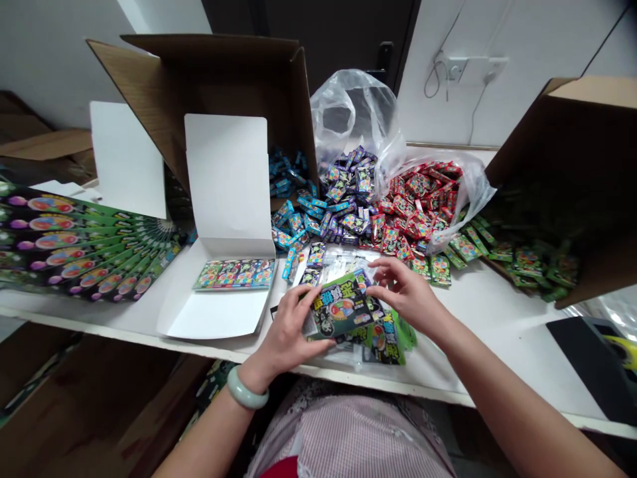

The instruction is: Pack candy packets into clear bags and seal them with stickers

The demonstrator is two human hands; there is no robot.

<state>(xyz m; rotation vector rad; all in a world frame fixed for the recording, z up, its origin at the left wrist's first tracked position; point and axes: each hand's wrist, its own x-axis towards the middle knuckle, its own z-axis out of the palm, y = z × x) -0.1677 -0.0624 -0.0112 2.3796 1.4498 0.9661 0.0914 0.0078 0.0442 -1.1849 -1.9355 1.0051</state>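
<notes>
While left hand (287, 332) holds packet (341, 309), sweets (415, 199) litter table (497, 318)

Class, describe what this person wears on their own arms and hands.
The left hand is ungloved, with no sleeve in view on its arm. A smooth, round, pale green bangle circles the wrist. The right hand is ungloved too, with no sleeve or wristwear visible.

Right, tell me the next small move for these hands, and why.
Probably lift the green packet leftward into the open white box, next to the row of small packs there. The left hand and right hand both grip it above the stack, and the box floor in front of that row shows bare.
</notes>
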